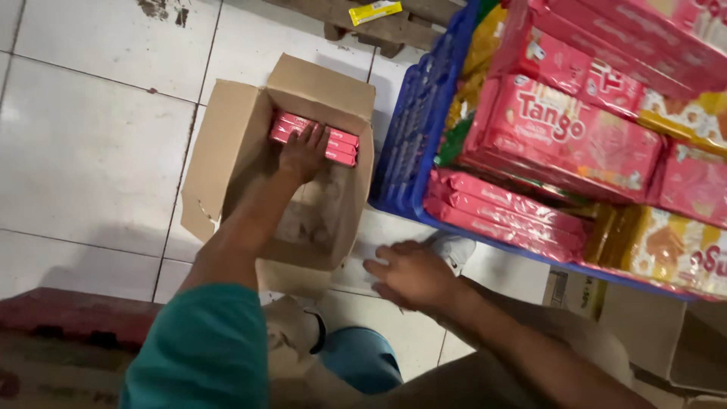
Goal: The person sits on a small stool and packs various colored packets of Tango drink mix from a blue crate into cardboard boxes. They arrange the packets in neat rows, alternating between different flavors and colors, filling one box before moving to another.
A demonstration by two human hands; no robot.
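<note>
The left hand (303, 151) reaches down into the open cardboard box (227, 151) on the tiled floor (91, 136). Its fingers (316, 140) are spread apart and pressed flat on top of the pink packets (342, 148), which lie stacked against the far wall of the box. The rest of the box floor, nearer the person, is bare cardboard.

The right hand (413, 274) is outside the box, just beside its near right corner, above a white shoe (454, 248). Its fingers (382, 269) are loosely curled and hold nothing.

To the right of the box stands a blue crate (413, 129), touching or nearly touching the box wall and piled with larger pink packs (560, 129) and yellow packs (666, 250). Beyond the box, a small yellow wrapper (374, 10) lies on a wooden pallet (379, 30).
</note>
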